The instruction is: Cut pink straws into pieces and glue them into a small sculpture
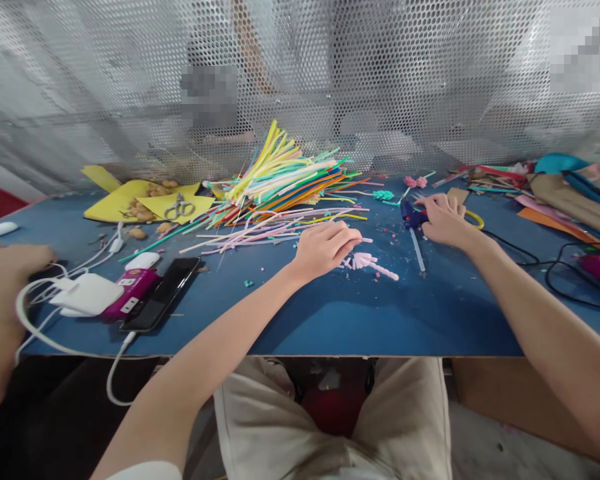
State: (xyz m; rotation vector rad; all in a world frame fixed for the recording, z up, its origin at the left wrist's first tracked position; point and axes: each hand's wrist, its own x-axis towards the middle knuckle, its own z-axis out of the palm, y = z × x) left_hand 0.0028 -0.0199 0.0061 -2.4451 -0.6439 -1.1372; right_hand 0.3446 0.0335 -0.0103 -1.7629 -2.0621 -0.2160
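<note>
My left hand is closed in a pinch above the middle of the blue table. A short pale-pink pipe cleaner sticks out past its fingertips; the rest is hidden by the hand. Just below it lies a pale-pink pipe-cleaner piece with a fringed head and a stem pointing right. My right hand is wrapped around a dark-blue glue gun. From the gun a translucent glue stick extends toward the table's front edge.
A heap of coloured pipe cleaners lies at the back. Scissors rest on yellow sheets. At left are a phone, a purple power strip and another person's arm. A black cable runs right.
</note>
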